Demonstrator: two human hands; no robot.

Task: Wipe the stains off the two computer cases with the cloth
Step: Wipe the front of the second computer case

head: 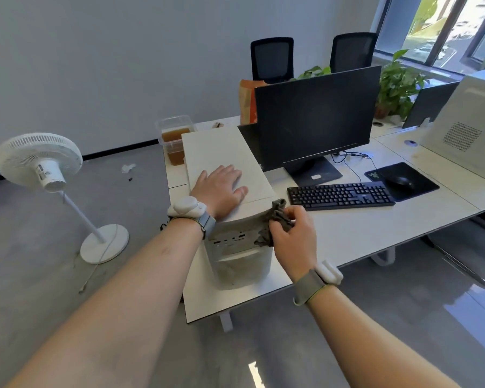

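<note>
Here the left hand [219, 189] lay flat, fingers straight, on top of the near case [230, 169] at the desk [375, 228] corner. The right hand [291, 233] gripped the bunched cloth [275, 219] against its front top edge. A second case [465, 127] stood far right. No writing was legible.

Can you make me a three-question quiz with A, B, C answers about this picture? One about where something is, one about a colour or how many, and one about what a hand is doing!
1. Where does the flat left hand rest?
A. on top of the near white computer case
B. on the keyboard
C. on the fan

2. How many black mesh office chairs stand by the wall?
A. one
B. two
C. four

3. What is the right hand doing?
A. hanging empty
B. typing
C. gripping the crumpled grey cloth

Answers:
1 A, its fingers lie spread on the case's top panel.
2 B, one chair stands beside another.
3 C, the cloth is bunched in its fingers against the case's front edge.
</note>
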